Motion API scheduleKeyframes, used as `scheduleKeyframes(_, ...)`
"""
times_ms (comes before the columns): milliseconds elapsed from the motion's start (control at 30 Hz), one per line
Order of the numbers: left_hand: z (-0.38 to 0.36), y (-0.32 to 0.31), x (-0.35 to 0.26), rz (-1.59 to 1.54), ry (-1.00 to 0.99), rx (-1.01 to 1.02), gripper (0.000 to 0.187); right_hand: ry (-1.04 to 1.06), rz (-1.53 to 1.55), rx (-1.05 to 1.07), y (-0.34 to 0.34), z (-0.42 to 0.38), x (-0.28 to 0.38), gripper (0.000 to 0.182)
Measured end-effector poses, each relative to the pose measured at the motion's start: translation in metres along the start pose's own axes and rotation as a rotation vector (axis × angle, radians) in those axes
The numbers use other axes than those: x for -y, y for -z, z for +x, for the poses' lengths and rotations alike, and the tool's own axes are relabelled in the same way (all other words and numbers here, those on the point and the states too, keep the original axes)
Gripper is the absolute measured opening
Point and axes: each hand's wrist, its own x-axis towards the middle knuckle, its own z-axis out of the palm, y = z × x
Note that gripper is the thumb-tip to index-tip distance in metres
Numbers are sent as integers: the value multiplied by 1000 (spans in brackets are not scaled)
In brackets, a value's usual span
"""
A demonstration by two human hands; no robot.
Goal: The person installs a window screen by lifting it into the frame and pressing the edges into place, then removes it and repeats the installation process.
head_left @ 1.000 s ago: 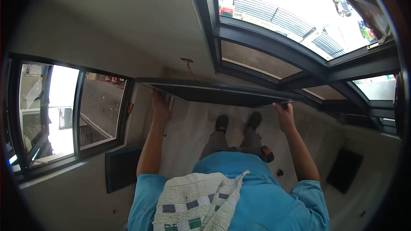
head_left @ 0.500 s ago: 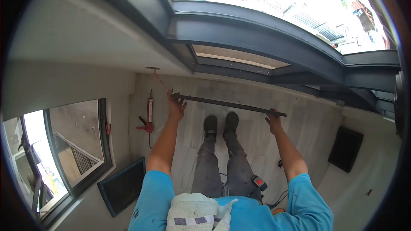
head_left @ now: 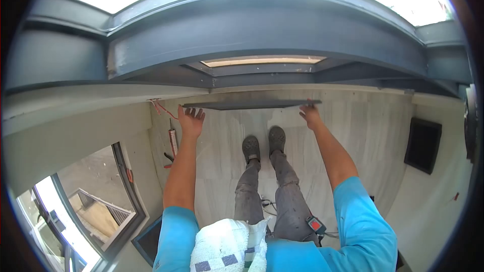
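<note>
A long dark grey panel, seen nearly edge-on, spans the space between my hands just in front of the window frame. My left hand grips its left end, the thumb up by the corner and the fingers along the lower edge. At the other end, my right hand holds the panel close to its right tip. Red wires come out of the wall beside my left hand. The panel hangs level above the floor, beyond my shoes.
A large dark grey window frame fills the upper view. On the floor to the left lies a caulking gun. Dark framed panels lean at the right wall and lower left. An open window is at left.
The panel has come up toward the window frame, gone from slanted to level, and turned to show more of its face. My view has swung left and closer to the frame.
</note>
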Motion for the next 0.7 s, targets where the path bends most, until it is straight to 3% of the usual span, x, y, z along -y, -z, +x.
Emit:
scheduleKeyframes(133,-10,-6,-3,147,-26,56,91,129,-208,-56,-16,-39,48,72)
scheduleKeyframes(233,-40,-4,8,345,30,34,87,182,-268,94,6,-88,57,62)
scheduleKeyframes(333,-77,18,36,547,114,51,75,13,-81,286,41,-192,99,54)
scheduleKeyframes(400,-117,37,51,750,191,35,67,187,-83,267,65,-289,153,48)
scheduleKeyframes(467,-155,47,68,921,259,28,60,598,-169,238,117,-367,204,46)
scheduleKeyframes(533,-195,43,80,1130,275,26,52,1115,-333,11,165,-475,281,49)
scheduleKeyframes(567,-221,42,88,1265,280,5,47,1348,-268,-114,211,-522,301,58)
scheduleKeyframes(633,-219,56,103,1598,413,96,46,1953,-469,-172,222,-652,360,51)
scheduleKeyframes(700,-213,59,133,1852,217,216,51,2504,-883,-338,238,-766,353,39)
